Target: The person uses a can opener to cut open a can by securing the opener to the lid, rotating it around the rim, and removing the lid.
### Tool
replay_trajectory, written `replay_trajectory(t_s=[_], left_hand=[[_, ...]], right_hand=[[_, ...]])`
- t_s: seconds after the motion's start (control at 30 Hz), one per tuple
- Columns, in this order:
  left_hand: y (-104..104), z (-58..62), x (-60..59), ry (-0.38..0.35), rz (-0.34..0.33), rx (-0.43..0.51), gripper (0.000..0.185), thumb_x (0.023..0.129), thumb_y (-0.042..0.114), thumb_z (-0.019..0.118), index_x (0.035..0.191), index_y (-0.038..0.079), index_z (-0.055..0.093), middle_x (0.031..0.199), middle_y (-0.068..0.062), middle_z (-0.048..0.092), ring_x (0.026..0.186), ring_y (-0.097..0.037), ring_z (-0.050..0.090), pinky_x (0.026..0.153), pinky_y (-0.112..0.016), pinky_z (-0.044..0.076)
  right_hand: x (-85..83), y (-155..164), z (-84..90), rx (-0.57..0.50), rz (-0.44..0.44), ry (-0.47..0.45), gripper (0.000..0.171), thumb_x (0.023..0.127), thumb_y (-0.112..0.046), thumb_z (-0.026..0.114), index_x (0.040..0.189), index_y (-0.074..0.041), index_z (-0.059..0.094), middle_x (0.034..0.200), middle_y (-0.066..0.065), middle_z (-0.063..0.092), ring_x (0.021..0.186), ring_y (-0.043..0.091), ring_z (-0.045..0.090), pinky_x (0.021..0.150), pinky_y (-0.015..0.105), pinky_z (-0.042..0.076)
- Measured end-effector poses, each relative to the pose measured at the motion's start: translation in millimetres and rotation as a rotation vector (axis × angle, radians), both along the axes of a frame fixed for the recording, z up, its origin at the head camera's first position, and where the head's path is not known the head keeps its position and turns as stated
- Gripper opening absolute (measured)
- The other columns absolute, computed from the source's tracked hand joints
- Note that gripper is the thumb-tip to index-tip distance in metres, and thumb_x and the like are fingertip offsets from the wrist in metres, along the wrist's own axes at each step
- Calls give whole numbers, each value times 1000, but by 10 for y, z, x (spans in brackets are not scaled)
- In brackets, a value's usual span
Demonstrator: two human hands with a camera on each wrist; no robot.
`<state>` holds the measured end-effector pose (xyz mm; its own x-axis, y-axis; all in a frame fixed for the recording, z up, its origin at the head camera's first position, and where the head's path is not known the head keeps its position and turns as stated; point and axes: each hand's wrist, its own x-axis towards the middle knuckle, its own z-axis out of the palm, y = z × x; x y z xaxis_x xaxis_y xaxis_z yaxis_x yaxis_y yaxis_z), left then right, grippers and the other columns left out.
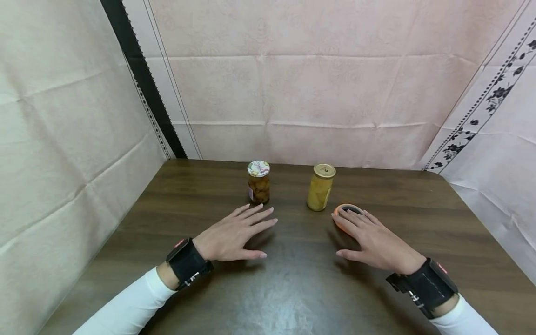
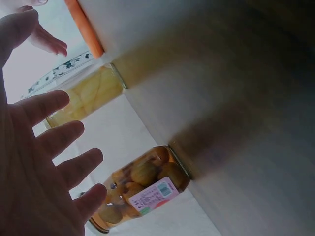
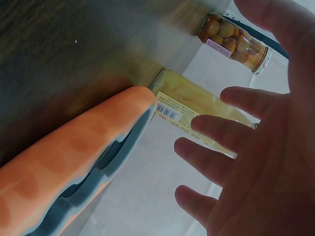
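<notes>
two jars stand upright on the dark wooden table (image 1: 293, 288), long axes vertical, lids up, set side by side and well apart. the left jar (image 1: 258, 182) has a white patterned lid and holds brown round pieces; a small pink label shows on its side in the left wrist view. the right jar (image 1: 320, 187) has a gold lid and holds pale yellow pieces, with a barcode label seen in the right wrist view.

one orange jar opener (image 1: 345, 215) lies flat on the table just to the right of the gold-lidded jar — an oval ring, orange outside and grey inside. in the right wrist view its long axis runs toward the base of the yellow jar, its narrow end nearly touching the glass.

the left hand (image 1: 232, 235) is spread flat, palm down, fingers straight and apart, pointing toward the jar with the patterned lid; the fingertips stop just short of it and hold nothing. whether the palm rests on the wood or hovers over it cannot be told.

the right hand (image 1: 374, 242) is also spread, palm down, fingers straight. its fingertips (image 1: 340, 213) lie over the near edge of the opener — touching or just above, the views do not settle it. nothing is gripped.

each wrist wears one black strap with a camera, over a white sleeve. pale pink cloth hangs behind and at both sides of the table.
</notes>
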<state>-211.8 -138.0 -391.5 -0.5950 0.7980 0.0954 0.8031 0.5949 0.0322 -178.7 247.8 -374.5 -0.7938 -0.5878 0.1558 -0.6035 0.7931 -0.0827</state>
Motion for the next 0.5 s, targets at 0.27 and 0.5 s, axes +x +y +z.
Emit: replay_trajectory(t_s=[0.27,0.5], left_hand=[[-36,-16,-57,-22,46,-13,79,98,71,42,161,26,26,170,-1,20,157,-28,20,125,-54,23],[-49,-26,-121,-134,72,60,72,101,59,50,160,24,31,169,-1,25,153,-27,30,121,-57,31]], right_hand=[[-18,62,50,4,-47,-56,79,92,-48,71,154,-10,41,157,19,43,146,37,41,118,63,27],[-25,124,53,7,-71,-59,75,92,-41,72,153,-10,43,156,22,44,141,45,44,114,64,33]])
